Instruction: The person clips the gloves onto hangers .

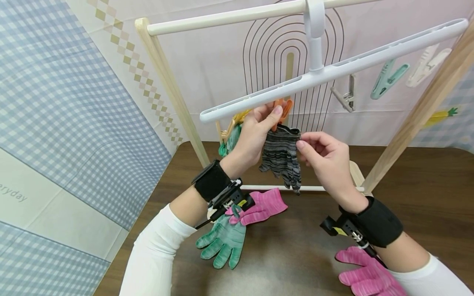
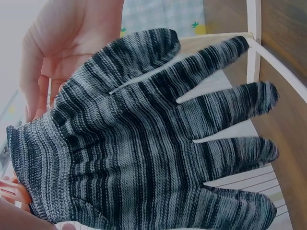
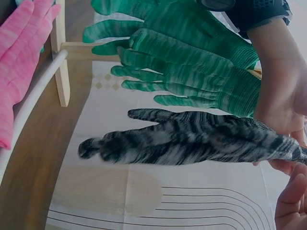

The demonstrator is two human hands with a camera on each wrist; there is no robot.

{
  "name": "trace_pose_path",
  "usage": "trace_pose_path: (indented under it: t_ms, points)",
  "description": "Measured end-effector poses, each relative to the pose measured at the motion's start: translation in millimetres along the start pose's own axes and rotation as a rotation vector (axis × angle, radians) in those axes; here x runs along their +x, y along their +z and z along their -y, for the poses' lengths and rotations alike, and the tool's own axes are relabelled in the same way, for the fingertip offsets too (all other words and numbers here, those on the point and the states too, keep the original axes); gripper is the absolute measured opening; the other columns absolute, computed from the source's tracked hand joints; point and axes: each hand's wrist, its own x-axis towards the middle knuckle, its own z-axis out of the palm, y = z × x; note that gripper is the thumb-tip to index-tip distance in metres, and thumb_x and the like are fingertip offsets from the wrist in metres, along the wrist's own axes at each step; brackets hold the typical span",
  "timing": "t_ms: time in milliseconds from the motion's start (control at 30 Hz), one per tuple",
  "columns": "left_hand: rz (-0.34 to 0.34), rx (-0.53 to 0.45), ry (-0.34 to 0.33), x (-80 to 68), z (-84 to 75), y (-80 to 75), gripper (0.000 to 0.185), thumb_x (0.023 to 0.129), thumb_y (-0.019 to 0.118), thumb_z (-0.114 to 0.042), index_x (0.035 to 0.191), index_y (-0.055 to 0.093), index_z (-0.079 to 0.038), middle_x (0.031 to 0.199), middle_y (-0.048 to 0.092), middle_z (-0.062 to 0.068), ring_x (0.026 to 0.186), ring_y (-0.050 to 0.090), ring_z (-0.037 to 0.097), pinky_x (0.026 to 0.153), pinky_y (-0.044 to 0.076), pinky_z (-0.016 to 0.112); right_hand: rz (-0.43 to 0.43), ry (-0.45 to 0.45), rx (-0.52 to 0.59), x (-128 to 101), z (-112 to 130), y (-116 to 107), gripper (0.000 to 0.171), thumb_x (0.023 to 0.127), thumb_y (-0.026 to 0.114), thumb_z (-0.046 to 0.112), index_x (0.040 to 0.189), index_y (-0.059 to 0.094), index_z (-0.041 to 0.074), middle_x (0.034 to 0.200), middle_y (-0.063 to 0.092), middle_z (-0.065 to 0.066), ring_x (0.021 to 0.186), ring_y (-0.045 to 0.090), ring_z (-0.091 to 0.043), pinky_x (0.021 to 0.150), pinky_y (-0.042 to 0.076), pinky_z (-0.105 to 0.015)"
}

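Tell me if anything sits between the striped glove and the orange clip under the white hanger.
Nothing visible does. The striped glove is held up by both the left hand and the right hand, its cuff right at the orange clip under the white hanger.

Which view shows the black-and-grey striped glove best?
Left wrist: the striped glove fills the frame flat, cuff and all fingers visible. Head shows it small, hanging between both hands. Right wrist shows it edge-on.
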Motion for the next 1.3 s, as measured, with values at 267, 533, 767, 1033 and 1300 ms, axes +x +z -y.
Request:
trace_pose_path:
  t_ms: [267,533,767,1033,1300]
  points:
    - [-0.007,0.037,0.009,-0.1,3.0,0.5,0.032,0.092,0.044,-0.012,0.122,0.048,0.001,0.112,0.053,0.011,0.086,0.047,0.002,0.073,0.035,0.018,0.016,0.015,-0.046,-4.6,-4.0,-6.0,0.010,0.083,0.058,0.005,0.089,0.062,-0.002,0.065,0.059,0.010,0.052,0.052,-0.006,0.048,0.043,-0.018]
    - [-0.002,0.069,0.043,0.3,5.4,-0.9,0.032,0.092,0.044,-0.011,0.121,0.048,0.002,0.106,0.054,0.011,0.087,0.048,0.003,0.075,0.036,0.018,0.026,0.010,-0.094,-10.7,-10.4,-12.3,0.011,0.083,0.058,0.003,0.090,0.062,-0.004,0.061,0.057,0.009,0.051,0.051,-0.006,0.048,0.041,-0.018]
    - [0.023,0.088,0.063,-0.6,6.9,-2.2,0.032,0.091,0.045,-0.010,0.120,0.047,0.003,0.111,0.053,0.016,0.098,0.051,0.010,0.083,0.039,0.018,0.030,0.019,-0.125,-15.8,-17.3,-17.0,0.008,0.083,0.058,0.004,0.089,0.063,0.001,0.064,0.057,0.011,0.052,0.051,-0.005,0.049,0.040,-0.017]
    - [0.025,0.115,0.083,-2.3,7.6,-2.2,0.032,0.090,0.047,-0.008,0.119,0.047,0.004,0.113,0.053,0.017,0.100,0.050,0.012,0.083,0.039,0.017,0.038,0.046,-0.172,-19.9,-23.4,-22.5,0.008,0.082,0.059,0.005,0.089,0.063,0.001,0.065,0.058,0.011,0.052,0.052,-0.004,0.049,0.043,-0.016]
    - [0.033,0.116,0.130,-2.9,10.8,-3.4,0.033,0.089,0.046,-0.003,0.120,0.045,0.006,0.115,0.051,0.020,0.097,0.049,0.009,0.082,0.039,0.016,0.062,0.066,-0.200,-24.4,-29.3,-30.0,0.009,0.083,0.059,0.007,0.090,0.062,0.002,0.067,0.058,0.015,0.053,0.054,-0.003,0.050,0.045,-0.016]
